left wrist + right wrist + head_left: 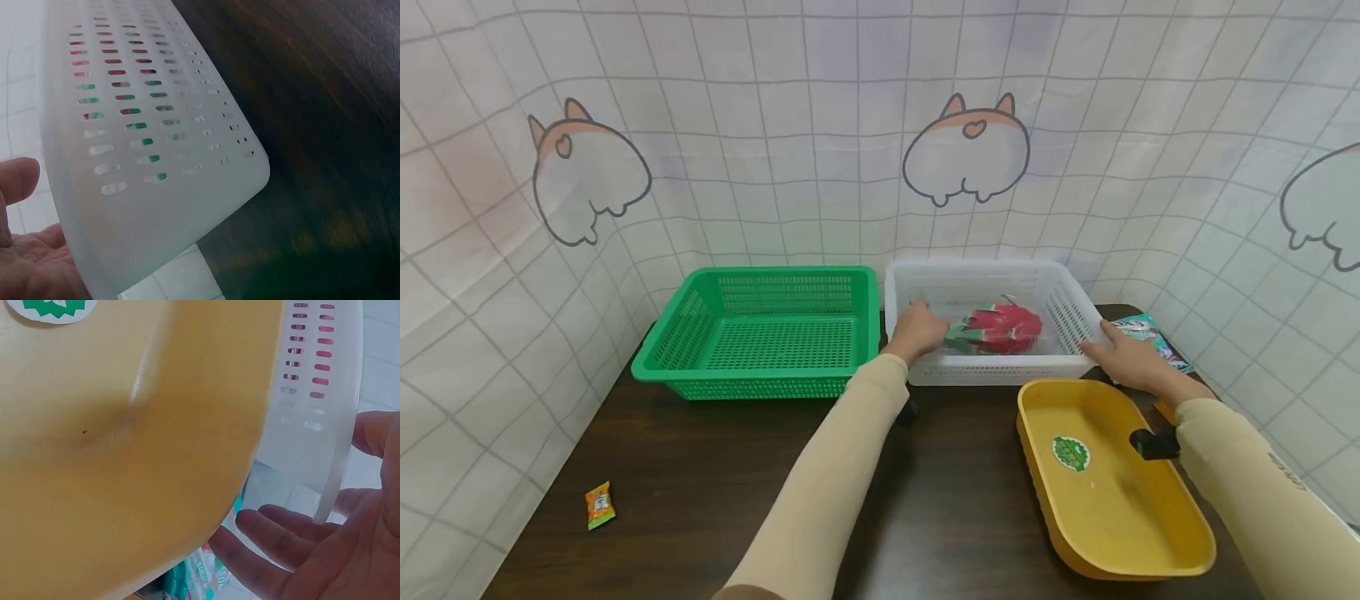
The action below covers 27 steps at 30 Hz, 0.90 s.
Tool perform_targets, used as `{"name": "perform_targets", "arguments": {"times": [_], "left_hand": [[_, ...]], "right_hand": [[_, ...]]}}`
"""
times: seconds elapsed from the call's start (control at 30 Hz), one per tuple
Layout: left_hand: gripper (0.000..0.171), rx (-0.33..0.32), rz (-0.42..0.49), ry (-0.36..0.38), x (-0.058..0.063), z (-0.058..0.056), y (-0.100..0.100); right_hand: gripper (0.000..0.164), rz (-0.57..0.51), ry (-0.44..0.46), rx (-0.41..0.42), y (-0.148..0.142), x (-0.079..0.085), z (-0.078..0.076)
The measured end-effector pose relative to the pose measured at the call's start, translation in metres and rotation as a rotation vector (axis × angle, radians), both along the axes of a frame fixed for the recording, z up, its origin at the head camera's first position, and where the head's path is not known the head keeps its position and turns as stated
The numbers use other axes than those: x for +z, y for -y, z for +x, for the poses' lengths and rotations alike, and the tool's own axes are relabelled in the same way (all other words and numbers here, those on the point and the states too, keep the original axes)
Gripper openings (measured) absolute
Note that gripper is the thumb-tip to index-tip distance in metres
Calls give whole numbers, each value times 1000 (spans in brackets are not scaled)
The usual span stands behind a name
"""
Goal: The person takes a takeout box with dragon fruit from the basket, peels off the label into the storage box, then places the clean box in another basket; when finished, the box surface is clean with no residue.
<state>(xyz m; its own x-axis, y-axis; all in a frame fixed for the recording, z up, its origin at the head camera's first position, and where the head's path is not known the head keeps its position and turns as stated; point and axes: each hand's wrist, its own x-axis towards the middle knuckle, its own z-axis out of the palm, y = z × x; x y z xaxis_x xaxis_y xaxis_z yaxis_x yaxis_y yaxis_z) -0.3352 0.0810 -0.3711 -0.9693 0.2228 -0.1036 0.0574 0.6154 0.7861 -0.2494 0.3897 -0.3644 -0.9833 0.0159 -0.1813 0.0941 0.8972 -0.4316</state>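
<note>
A white perforated plastic basket (985, 367) stands at the back with a red, green-tipped dragon fruit (1011, 327) inside. In the head view, my left hand (916, 332) holds its left end near the front corner. The left wrist view has the thumb above the rim and part of the palm hidden behind the basket wall. At the opposite end, my right hand (1123, 354) grips the basket's right end. The right wrist view shows that thumb at the rim and the fingers (275, 540) outside the end wall, beside the yellow tray's corner.
A green perforated basket (760, 385) stands to the left of the white one. The yellow tray (1120, 492) with a green sticker lies under my right forearm. A teal packet (1150, 337) lies at the back right. A small orange-and-green packet (599, 505) lies at the front left.
</note>
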Motion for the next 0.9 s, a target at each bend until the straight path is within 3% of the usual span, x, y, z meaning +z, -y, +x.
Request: {"name": "perform_targets", "arguments": {"times": [0.13,0.37,0.5,0.9], "left_hand": [[62,-37,6,2,0,1,4],[58,-48,8,-23,-1,4,6],[53,-26,81,-27,2,5,9],[38,69,263,-232,9,9,33]], "right_hand": [[82,10,-11,17,1,0,-2],[82,8,-10,20,1,0,-2],[81,3,-22,5,1,0,0],[82,-36,-16,-24,-8,-6,6]]}}
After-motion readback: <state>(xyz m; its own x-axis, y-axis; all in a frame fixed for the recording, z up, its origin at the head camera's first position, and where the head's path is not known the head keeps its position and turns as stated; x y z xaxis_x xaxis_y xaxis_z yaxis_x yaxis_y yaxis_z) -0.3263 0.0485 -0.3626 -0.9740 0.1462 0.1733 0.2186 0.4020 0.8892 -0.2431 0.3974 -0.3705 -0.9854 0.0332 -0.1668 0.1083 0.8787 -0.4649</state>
